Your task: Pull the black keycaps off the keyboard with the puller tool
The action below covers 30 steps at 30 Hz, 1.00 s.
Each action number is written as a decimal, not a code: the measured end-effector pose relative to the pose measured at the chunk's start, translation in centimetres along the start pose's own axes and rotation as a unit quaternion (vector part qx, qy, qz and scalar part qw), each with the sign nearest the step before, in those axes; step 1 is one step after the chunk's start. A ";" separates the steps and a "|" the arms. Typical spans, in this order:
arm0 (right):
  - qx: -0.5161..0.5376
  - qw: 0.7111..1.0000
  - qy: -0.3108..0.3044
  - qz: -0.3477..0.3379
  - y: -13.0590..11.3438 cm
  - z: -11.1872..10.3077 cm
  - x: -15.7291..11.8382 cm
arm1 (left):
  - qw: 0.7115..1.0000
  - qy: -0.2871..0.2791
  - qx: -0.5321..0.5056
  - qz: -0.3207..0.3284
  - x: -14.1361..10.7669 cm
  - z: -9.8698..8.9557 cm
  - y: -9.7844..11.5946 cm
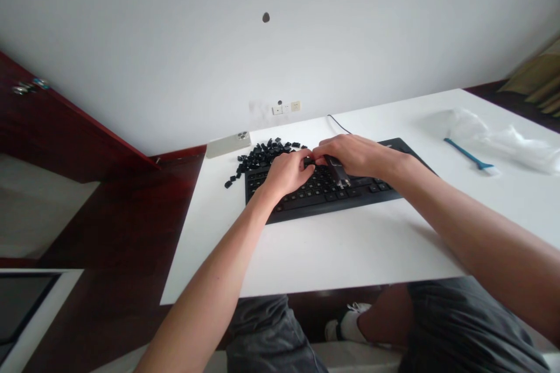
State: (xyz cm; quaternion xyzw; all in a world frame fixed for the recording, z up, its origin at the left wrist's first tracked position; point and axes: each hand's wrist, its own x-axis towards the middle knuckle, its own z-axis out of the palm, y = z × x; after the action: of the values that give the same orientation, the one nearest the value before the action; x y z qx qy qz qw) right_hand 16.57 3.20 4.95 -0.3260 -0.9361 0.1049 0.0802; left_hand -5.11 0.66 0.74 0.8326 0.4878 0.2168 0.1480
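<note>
A black keyboard (306,201) lies on the white table, many of its key positions without caps. Over its upper middle, my left hand (289,173) is closed, thumb and index finger pinched near a small dark piece I cannot make out. My right hand (343,152) is wrapped round a dark handheld tool (336,171) with metal prongs pointing down toward me; its fingertips meet those of my left hand. Loose black keycaps (260,156) are heaped behind and left of the keyboard.
A phone (228,144) lies at the back left edge. To the right are a blue brush (470,154) and crumpled clear plastic (511,140). A black cable (338,123) runs behind the keyboard. Wall sockets (286,108) sit beyond the white table (315,256).
</note>
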 end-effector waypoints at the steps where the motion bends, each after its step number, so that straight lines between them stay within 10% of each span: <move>1: 0.001 1.000 0.001 -0.002 0.0 0.0 0.0 | 1.000 0.009 0.009 0.006 0.0 0.2 0.2; 7: -0.007 1.000 0.014 -0.006 0.3 0.2 -0.2 | 0.995 0.069 0.065 0.017 0.4 2.0 1.0; 30: -0.041 0.999 -0.028 0.011 -1.5 -0.1 0.0 | 0.991 -0.076 0.105 0.028 0.6 1.8 1.5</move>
State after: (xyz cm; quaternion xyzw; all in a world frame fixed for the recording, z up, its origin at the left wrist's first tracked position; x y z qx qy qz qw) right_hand 15.70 2.13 5.43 -0.3361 -0.9379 0.0765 0.0397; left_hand -2.80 0.39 0.02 0.8706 0.4721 0.1047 0.0903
